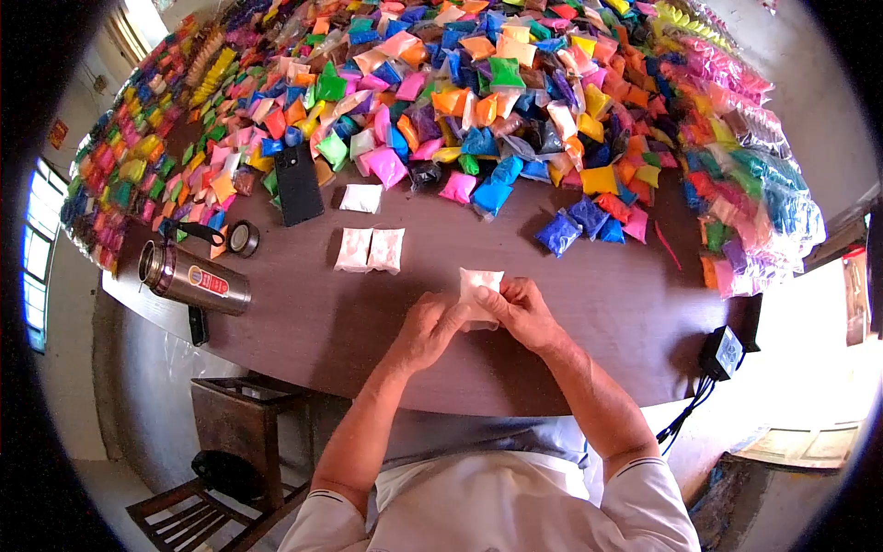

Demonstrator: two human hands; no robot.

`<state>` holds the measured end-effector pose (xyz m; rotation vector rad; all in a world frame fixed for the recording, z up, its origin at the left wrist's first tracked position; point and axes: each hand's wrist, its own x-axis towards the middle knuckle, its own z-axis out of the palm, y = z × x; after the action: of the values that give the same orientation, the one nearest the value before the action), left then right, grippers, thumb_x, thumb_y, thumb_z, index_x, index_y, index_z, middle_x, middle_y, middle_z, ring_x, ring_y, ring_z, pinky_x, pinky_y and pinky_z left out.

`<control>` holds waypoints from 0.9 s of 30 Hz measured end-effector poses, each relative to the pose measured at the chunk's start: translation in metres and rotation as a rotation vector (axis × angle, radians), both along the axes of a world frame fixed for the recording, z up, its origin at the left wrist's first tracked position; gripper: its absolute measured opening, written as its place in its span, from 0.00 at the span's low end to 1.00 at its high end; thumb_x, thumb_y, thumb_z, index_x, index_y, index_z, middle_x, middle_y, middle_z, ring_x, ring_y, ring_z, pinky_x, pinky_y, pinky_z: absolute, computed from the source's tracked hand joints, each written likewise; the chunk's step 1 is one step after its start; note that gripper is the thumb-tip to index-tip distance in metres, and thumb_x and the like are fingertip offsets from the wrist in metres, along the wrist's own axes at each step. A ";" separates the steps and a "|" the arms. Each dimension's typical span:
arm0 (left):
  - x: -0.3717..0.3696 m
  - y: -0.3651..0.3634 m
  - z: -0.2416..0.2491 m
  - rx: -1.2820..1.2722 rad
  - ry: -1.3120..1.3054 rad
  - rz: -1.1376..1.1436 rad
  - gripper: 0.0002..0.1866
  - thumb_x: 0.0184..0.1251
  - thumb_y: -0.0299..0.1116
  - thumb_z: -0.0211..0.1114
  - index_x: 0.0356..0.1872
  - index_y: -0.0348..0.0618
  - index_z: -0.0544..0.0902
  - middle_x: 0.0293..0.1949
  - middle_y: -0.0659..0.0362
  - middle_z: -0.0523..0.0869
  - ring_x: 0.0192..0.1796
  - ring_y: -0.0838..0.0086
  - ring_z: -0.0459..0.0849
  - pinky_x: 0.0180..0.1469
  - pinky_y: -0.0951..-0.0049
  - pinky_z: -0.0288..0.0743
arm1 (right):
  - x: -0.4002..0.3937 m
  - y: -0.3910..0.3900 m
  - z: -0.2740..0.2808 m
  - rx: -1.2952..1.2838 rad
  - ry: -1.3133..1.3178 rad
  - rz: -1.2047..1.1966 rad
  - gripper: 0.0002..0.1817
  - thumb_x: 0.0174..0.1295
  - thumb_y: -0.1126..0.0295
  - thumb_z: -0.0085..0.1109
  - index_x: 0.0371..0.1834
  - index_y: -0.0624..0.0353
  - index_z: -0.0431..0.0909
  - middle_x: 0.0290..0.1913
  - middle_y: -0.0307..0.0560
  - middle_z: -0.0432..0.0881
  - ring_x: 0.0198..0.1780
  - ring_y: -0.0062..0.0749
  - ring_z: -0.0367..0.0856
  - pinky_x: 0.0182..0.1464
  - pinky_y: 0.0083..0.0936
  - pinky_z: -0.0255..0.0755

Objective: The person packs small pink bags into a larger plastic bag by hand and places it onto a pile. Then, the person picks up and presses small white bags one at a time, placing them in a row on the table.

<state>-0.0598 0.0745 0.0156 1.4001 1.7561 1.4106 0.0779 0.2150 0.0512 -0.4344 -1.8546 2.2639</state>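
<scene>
A small white packet (476,281) is held up in front of me over the near part of the table. My right hand (522,313) grips it with the thumb pressed on its face. At its lower left edge my left hand (430,327) pinches it, with some fingertips hidden behind. Beyond my left hand, two white packets (355,250) lie side by side, touching or nearly so. Another white packet (361,199) rests a little farther back.
A heap of colourful packets (478,143) covers the far table (303,294). A black phone (300,184), a steel flask (198,281) lying on its side and its lid (243,238) are at left. Blue packets (559,232) lie at right, near a black box with cables (722,352).
</scene>
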 end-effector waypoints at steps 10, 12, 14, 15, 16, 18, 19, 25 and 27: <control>0.005 0.000 0.011 -0.107 -0.135 0.019 0.27 0.77 0.55 0.52 0.37 0.38 0.85 0.30 0.55 0.86 0.37 0.62 0.82 0.50 0.62 0.70 | -0.003 0.000 -0.016 -0.023 0.121 -0.057 0.14 0.74 0.66 0.55 0.42 0.69 0.81 0.38 0.42 0.85 0.39 0.21 0.81 0.40 0.22 0.78; 0.004 0.002 0.018 -0.096 -0.046 -0.010 0.26 0.77 0.54 0.53 0.37 0.38 0.85 0.30 0.55 0.86 0.37 0.62 0.82 0.49 0.63 0.70 | -0.004 -0.002 -0.016 -0.027 0.119 -0.075 0.13 0.74 0.66 0.56 0.41 0.68 0.81 0.38 0.41 0.85 0.39 0.20 0.81 0.39 0.22 0.78; 0.004 0.003 0.018 -0.084 0.042 -0.042 0.26 0.77 0.54 0.53 0.38 0.38 0.84 0.30 0.55 0.86 0.37 0.63 0.82 0.48 0.63 0.70 | -0.005 -0.004 -0.014 -0.049 0.078 -0.131 0.14 0.70 0.61 0.61 0.46 0.62 0.80 0.35 0.34 0.82 0.36 0.15 0.77 0.35 0.17 0.71; 0.004 0.004 0.015 -0.075 0.097 -0.050 0.26 0.77 0.54 0.53 0.38 0.38 0.84 0.30 0.56 0.86 0.36 0.63 0.82 0.48 0.63 0.69 | -0.004 -0.003 -0.019 -0.049 0.077 -0.133 0.14 0.70 0.61 0.61 0.46 0.62 0.80 0.35 0.34 0.82 0.36 0.15 0.77 0.35 0.17 0.71; 0.004 0.004 0.013 -0.065 0.152 -0.058 0.25 0.77 0.53 0.53 0.39 0.38 0.84 0.30 0.56 0.86 0.35 0.64 0.82 0.47 0.63 0.69 | -0.003 0.000 -0.027 -0.040 0.084 -0.116 0.13 0.70 0.62 0.61 0.45 0.61 0.80 0.34 0.33 0.82 0.36 0.15 0.77 0.35 0.17 0.71; 0.005 0.004 0.017 -0.045 0.167 -0.065 0.25 0.77 0.53 0.54 0.39 0.38 0.84 0.30 0.55 0.86 0.35 0.64 0.83 0.45 0.64 0.70 | -0.002 0.002 -0.030 -0.029 0.092 -0.097 0.12 0.70 0.62 0.61 0.44 0.61 0.80 0.33 0.33 0.81 0.35 0.15 0.76 0.35 0.18 0.71; 0.005 0.005 0.019 -0.025 0.184 -0.071 0.25 0.77 0.53 0.54 0.39 0.37 0.84 0.29 0.55 0.86 0.34 0.65 0.83 0.44 0.64 0.71 | -0.002 0.001 -0.026 -0.045 0.096 -0.095 0.13 0.70 0.62 0.61 0.44 0.61 0.80 0.33 0.33 0.81 0.34 0.15 0.76 0.35 0.18 0.71; 0.002 0.003 0.011 -0.023 0.026 -0.021 0.23 0.76 0.51 0.54 0.36 0.38 0.83 0.26 0.54 0.83 0.29 0.61 0.83 0.34 0.64 0.74 | 0.001 0.006 -0.004 -0.033 0.021 -0.063 0.12 0.72 0.67 0.58 0.47 0.67 0.80 0.38 0.41 0.85 0.40 0.20 0.81 0.40 0.20 0.75; 0.005 0.002 0.010 0.004 -0.045 0.004 0.24 0.76 0.51 0.54 0.36 0.38 0.83 0.26 0.54 0.83 0.30 0.61 0.83 0.35 0.64 0.74 | 0.001 0.007 -0.003 -0.005 0.022 -0.014 0.12 0.72 0.67 0.58 0.47 0.67 0.80 0.38 0.41 0.85 0.40 0.20 0.81 0.42 0.20 0.75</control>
<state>-0.0547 0.0768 0.0254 1.3563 1.7300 1.4373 0.0784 0.2218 0.0483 -0.4199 -1.8300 2.2562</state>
